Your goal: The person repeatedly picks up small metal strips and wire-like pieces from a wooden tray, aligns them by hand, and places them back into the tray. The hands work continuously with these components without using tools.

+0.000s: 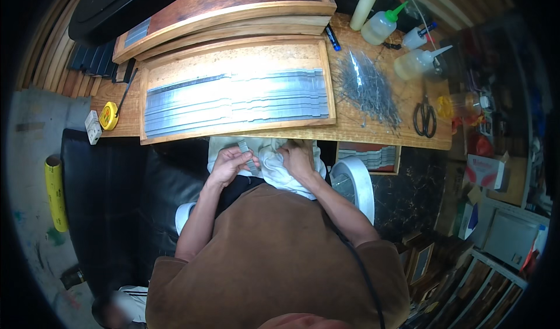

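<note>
My left hand [228,167] is closed around a short stack of thin grey metal pieces [244,148], held upright between thumb and fingers over my lap. Beside it, my right hand [298,159] grips a bunched white cloth [276,167], its fingertips partly hidden in the folds. More of the white cloth lies across my lap. Just beyond my hands, a shallow wooden tray [331,96] rests on the table, with rows of flat silvery metal strips [175,108] packed inside.
Stacked wooden trays [233,14] rise behind. On the wooden table [350,116] lie a heap of thin metal wires [370,90], black scissors [424,119], squeeze bottles [379,29] and a yellow tape measure [108,115]. Another tray [398,161] sits below the table's right side.
</note>
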Tool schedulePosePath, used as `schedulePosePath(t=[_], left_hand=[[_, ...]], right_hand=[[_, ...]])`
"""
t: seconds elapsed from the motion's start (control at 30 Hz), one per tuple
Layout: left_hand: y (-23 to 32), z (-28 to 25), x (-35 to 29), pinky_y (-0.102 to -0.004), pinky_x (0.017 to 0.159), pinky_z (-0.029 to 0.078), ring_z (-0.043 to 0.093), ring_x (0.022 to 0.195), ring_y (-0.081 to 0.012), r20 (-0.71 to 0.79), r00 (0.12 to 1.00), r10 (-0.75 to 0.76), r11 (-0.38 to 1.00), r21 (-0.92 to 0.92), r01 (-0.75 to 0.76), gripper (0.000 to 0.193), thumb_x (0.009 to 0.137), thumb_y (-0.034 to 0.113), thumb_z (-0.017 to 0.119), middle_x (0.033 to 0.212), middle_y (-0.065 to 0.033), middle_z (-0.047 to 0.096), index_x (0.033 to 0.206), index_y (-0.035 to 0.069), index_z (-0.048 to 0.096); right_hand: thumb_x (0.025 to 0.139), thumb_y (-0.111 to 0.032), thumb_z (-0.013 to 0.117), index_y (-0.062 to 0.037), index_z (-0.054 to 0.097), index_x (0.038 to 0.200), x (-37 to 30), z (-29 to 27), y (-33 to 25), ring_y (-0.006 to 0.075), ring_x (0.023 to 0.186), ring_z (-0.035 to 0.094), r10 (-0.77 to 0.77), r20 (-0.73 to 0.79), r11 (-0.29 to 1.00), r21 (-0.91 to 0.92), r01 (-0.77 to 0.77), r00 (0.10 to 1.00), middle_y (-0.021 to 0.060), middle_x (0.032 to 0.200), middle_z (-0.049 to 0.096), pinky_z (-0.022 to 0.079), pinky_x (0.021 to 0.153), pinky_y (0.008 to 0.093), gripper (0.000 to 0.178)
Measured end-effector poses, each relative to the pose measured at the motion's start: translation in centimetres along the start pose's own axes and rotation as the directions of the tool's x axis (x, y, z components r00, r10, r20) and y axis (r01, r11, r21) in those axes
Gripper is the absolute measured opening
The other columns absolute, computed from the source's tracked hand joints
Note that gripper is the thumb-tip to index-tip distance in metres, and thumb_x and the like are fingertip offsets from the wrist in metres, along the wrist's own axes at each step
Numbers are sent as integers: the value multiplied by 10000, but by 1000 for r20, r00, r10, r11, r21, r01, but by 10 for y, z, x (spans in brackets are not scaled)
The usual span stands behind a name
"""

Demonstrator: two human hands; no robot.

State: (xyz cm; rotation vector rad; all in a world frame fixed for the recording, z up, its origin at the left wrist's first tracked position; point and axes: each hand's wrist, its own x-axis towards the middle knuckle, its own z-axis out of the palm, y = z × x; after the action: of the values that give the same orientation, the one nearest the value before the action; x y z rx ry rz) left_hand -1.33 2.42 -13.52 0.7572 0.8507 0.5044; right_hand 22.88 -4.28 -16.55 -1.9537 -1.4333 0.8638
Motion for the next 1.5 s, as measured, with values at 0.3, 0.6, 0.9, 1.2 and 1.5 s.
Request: schedulePosePath(t=[0.3,0.6,0.9,1.2,1.5], left_hand=[[-1,2,3,-277,747,567,765,933,-210,4,1000,23,1000,8,-23,200,1016,218,722,1022,-130,787,1033,20,738],[-3,-1,3,-269,744,561,771,950,-220,10,1000,17,1000,24,-17,195,1010,219,727,1034,-136,789,1054,28,728],[-2,1,5,-274,744,565,772,934,-218,19,1000,17,1000,12,-17,183,1015,210,720,1022,-131,789,992,29,733],[-4,-2,8,-289,738,586,770,942,-243,20,1000,0,999,33,-1,138,1020,160,702,1005,-144,782,1003,26,733],[-4,-3,5,-257,745,563,768,951,-205,3,1000,9,1000,27,-9,163,1024,188,703,1029,-127,787,986,32,728]], right_hand=[[901,-417,762,-4,665,1316,-1,-10,-17,482,1312,497,-192,-189,918,-381,109,963,259,1352,625,327,1137,600,593],[952,-551,630,-41,493,1532,9,-17,-22,487,1500,318,114,134,894,-445,-43,984,267,1573,457,144,1217,693,784],[984,-483,636,1,526,1481,-2,-30,-37,465,1457,393,161,120,858,-507,-79,980,275,1518,489,230,1190,676,702],[991,-332,688,-31,618,1003,-132,-288,-201,195,700,636,-333,-225,852,344,395,916,96,859,638,565,725,354,308],[981,-80,520,-100,447,648,-115,-324,-282,117,521,461,-785,-609,-223,109,969,-112,-24,582,421,518,1118,459,342]])
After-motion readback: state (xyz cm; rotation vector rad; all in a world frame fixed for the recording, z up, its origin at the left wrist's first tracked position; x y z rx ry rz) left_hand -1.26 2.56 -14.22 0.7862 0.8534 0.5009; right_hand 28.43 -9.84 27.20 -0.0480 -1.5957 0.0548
